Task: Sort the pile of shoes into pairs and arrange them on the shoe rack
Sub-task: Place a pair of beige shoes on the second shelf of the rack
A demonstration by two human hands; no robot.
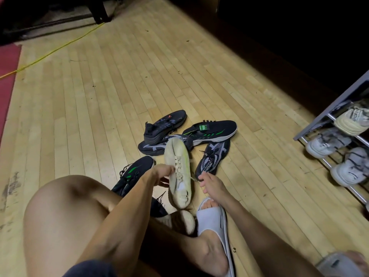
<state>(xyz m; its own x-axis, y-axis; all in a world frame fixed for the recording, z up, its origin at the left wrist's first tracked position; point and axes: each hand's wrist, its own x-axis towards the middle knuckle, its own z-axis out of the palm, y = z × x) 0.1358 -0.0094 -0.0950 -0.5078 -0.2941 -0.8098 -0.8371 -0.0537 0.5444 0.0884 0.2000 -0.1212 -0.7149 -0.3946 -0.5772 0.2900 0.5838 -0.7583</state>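
Observation:
My left hand (pixel 162 172) grips a cream sneaker (pixel 179 172) by its side, sole turned up, above the pile on the wooden floor. My right hand (pixel 209 181) hovers just right of it with relaxed fingers, holding nothing, close to a navy and grey sneaker (pixel 212 159). A second cream sneaker (pixel 183 220) lies by my foot. Behind are a black sneaker with green stripes (pixel 211 129), its match (pixel 133 172) at the left, a dark grey sneaker (pixel 163 126) and another navy and grey one (pixel 153 147). The shoe rack (pixel 327 116) stands at the right.
The rack holds several pale sneakers (pixel 327 143) on its lower bars. My bare knee (pixel 65 206) and a foot in a white slide (pixel 213 222) fill the foreground. A yellow cable (pixel 60 47) crosses the floor far left, beside a red mat (pixel 8 62).

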